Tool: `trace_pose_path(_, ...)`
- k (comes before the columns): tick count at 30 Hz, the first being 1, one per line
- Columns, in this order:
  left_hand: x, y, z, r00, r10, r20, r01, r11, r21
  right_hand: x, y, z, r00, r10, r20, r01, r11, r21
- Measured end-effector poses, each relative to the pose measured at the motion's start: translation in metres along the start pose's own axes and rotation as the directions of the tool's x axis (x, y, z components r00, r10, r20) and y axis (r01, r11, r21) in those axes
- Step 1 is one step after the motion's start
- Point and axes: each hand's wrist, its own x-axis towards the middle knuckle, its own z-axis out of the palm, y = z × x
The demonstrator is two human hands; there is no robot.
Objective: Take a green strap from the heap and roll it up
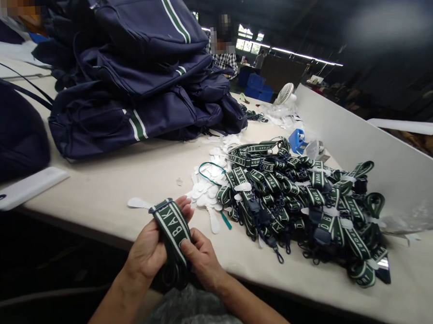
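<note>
Both hands meet at the table's (105, 187) near edge: the left hand (148, 250) and right hand (203, 259) each pinch a green strap (172, 227) (white lettering) between thumb and fingers. The strap pile (298, 206) lies just right, navy bags (140, 84) behind.

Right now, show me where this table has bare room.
Bare table lies between the bags, the white case and the hands. The strap pile and white tabs crowd the middle; a strip lies right of the pile.
</note>
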Motion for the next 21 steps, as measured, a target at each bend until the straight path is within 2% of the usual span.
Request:
trace_pose_path(3, 0.010, -0.009, -0.017, 0.993, 0.087, -0.074, -0.086, 0.996, 0.017, -0.002, 0.013, 0.001, 0.996, 0.093, -0.012, -0.092, 0.993, 0.077)
trace_pose_path(5, 0.015, -0.017, -0.033, 0.982, 0.159, -0.097, -0.152, 0.985, 0.085, -0.003, 0.020, -0.001, 0.985, 0.172, -0.034, -0.170, 0.985, 0.038)
trace_pose_path(6, 0.016, -0.023, -0.041, 0.977, 0.187, -0.103, -0.174, 0.977, 0.127, -0.003, 0.022, -0.003, 0.983, 0.171, -0.068, -0.172, 0.985, -0.005)
trace_pose_path(9, 0.012, -0.042, -0.064, 0.970, 0.225, -0.096, -0.193, 0.944, 0.269, -0.003, 0.027, -0.006, 0.981, 0.019, -0.195, -0.045, 0.991, -0.129)
trace_pose_path(13, 0.005, -0.067, -0.084, 0.981, 0.189, 0.037, -0.188, 0.898, 0.398, 0.000, 0.029, -0.002, 0.934, -0.195, -0.299, 0.080, 0.931, -0.356)
trace_pose_path(15, 0.007, -0.072, -0.087, 0.970, 0.237, 0.050, -0.229, 0.832, 0.505, 0.000, 0.031, 0.003, 0.924, -0.264, -0.278, 0.110, 0.877, -0.467)
trace_pose_path(18, 0.012, -0.070, -0.086, 0.935, 0.354, 0.032, -0.288, 0.702, 0.652, -0.002, 0.033, 0.013, 0.930, -0.320, -0.178, 0.172, 0.811, -0.560)
trace_pose_path(21, 0.017, -0.064, -0.082, 0.900, 0.436, 0.009, -0.336, 0.681, 0.650, -0.006, 0.028, 0.017, 0.940, -0.341, -0.026, 0.248, 0.733, -0.633)
